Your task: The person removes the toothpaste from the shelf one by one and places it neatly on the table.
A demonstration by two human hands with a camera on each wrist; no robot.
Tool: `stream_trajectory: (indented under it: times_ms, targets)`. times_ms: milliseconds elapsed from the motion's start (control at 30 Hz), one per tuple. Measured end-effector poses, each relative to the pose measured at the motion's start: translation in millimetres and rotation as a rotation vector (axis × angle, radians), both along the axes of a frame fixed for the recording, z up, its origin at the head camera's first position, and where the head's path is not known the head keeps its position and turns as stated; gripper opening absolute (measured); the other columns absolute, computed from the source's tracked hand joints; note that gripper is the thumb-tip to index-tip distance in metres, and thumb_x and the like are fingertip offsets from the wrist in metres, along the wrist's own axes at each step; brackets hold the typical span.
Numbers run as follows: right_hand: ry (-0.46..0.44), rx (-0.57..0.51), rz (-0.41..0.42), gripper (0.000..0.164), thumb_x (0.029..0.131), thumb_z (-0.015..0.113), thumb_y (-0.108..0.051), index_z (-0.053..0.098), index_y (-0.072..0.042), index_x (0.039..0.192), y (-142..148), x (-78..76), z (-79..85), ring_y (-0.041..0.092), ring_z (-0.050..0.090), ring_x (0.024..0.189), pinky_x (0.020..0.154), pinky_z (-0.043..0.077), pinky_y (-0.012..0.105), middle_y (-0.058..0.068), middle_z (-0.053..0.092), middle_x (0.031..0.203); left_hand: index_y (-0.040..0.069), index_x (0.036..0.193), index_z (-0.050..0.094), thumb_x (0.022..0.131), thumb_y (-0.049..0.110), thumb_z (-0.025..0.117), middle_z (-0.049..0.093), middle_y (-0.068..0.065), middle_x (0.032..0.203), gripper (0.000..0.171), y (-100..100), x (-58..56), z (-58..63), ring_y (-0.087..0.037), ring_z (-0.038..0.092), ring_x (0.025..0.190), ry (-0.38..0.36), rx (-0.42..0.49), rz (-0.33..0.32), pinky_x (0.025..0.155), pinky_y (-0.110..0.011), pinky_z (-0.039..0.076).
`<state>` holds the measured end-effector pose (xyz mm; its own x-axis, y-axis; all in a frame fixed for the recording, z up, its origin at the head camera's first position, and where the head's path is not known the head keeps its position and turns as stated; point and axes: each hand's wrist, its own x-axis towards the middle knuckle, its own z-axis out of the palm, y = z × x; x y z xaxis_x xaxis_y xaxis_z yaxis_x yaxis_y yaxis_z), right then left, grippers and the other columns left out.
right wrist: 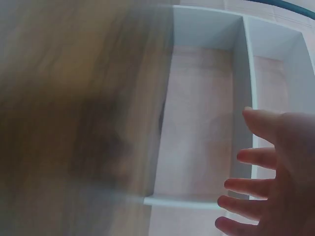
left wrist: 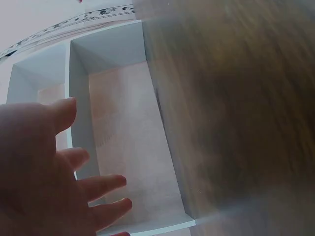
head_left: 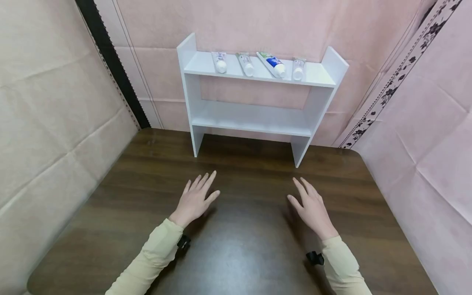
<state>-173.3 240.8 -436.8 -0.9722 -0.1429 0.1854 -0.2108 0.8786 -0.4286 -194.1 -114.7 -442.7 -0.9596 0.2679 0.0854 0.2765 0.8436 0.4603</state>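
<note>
My left hand is over the wooden table with its fingers spread and holds nothing. Opposite it, my right hand also has extended fingers and nothing in its grasp. Beyond both hands stands a white two-tier shelf. Along its upper board lie a white tube with purple print, a whitish tube, a blue, green and white toothpaste tube and a translucent tube, caps facing me. In the wrist views, the left hand and right hand overlap the shelf's compartments.
The dark brown table has rounded corners. A pink cloth backdrop hangs behind the shelf, and pale cloth walls flank both sides. Black devices are strapped at the wrists. The lower shelf board sits below the tubes.
</note>
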Motion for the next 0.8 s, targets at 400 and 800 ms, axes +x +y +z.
stream_trajectory:
  times_ms: [400, 800]
  targets:
    - [0.096, 0.007, 0.057, 0.037, 0.097, 0.057, -0.028, 0.059, -0.008, 0.128, -35, -24.2, 26.9, 0.034, 0.066, 0.100, 0.084, 0.051, 0.053, 0.014, 0.065, 0.121, 0.022, 0.149, 0.039, 0.099, 0.042, 0.048, 0.071, -0.010, 0.115, 0.055, 1, -22.8, 25.2, -0.029, 0.068, 0.098, -0.081, 0.123, 0.022, 0.085, -0.049, 0.052]
    - [0.146, 0.030, 0.171, 0.039, 0.098, 0.055, -0.026, 0.056, -0.010, 0.133, -71, -61.2, 75.5, 0.030, 0.062, 0.108, 0.087, 0.052, 0.048, 0.013, 0.062, 0.125, 0.026, 0.154, 0.025, 0.100, 0.043, 0.047, 0.040, -0.011, 0.152, 0.061, -16, -63.4, 75.6, -0.033, 0.041, 0.137, 0.049, 0.372, 0.146, 0.111, -0.054, 0.034]
